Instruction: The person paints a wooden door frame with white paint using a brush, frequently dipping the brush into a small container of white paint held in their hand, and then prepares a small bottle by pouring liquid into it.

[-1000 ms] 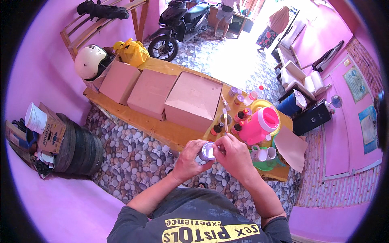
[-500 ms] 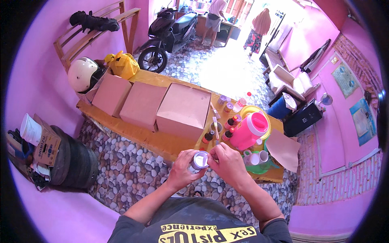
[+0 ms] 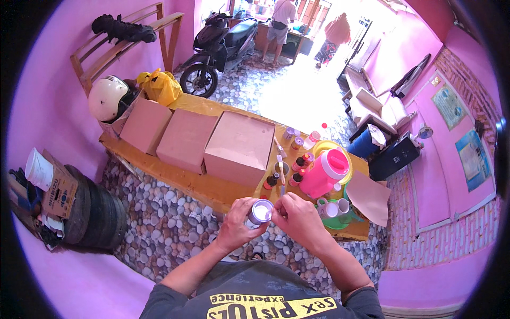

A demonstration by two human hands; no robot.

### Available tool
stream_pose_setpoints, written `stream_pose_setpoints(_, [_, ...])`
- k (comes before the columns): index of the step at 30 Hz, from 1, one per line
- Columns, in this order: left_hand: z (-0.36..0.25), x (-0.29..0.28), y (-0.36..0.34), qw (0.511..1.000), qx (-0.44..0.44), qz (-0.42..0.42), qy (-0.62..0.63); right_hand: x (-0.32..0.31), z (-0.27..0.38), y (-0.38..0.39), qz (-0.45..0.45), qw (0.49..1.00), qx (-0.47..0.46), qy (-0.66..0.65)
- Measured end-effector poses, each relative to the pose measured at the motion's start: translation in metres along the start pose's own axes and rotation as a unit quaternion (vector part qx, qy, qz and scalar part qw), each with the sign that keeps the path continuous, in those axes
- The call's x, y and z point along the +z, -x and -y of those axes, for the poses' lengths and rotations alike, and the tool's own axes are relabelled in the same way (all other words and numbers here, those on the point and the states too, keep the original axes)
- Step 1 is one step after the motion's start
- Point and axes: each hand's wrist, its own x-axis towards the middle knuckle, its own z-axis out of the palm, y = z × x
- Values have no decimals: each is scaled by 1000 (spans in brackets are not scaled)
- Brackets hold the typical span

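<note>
Held out in front of me, a small cylindrical container with a pale lilac rim and white inside (image 3: 261,211) is gripped by my left hand (image 3: 236,226). My right hand (image 3: 302,223) is pinched at the container's right rim; what is between its fingertips is too small to make out. Just beyond my hands on the yellow-brown table (image 3: 186,178) stand dark bottles with red labels (image 3: 271,181), a long pale-handled brush (image 3: 281,164), several small purple-capped containers (image 3: 297,142), a pink jug (image 3: 319,181) and white mugs (image 3: 328,210) on a green tray (image 3: 341,223).
Cardboard boxes (image 3: 239,146), a helmet (image 3: 106,98) and a yellow bag (image 3: 164,87) line the table. Tyres with a carton (image 3: 98,212) are at left. A scooter (image 3: 223,40) and two people (image 3: 279,24) are at the back; sofa (image 3: 372,106) at right.
The view has shifted, and my hands appear slightly lower and further left with the container. The person in the long skirt at the back has moved leftward.
</note>
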Motion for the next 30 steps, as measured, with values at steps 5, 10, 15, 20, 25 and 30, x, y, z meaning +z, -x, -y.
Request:
stream_pose_setpoints(5, [0,-1,0,1000,6,-3,-8,4,7,-4,-2,998,-30,-52])
stream_pose_setpoints(10, [-4,-2,-2,1000,-1,0,-5,5,-5,-6,-38,999,-24,1])
stream_pose_setpoints(15, [-1,-2,-2,1000,4,-2,-8,2,-2,-1,-3,999,-18,-34])
stream_pose_setpoints(20, [-5,1,-4,1000,0,-2,0,12,-3,-8,-45,998,-46,-5])
stream_pose_setpoints(25, [-2,1,-4,1000,0,-4,-8,4,-5,-2,-24,999,-30,19])
stream_pose_setpoints(30, [-1,4,-4,1000,5,0,-8,7,-2,-2,-3,998,-24,-52])
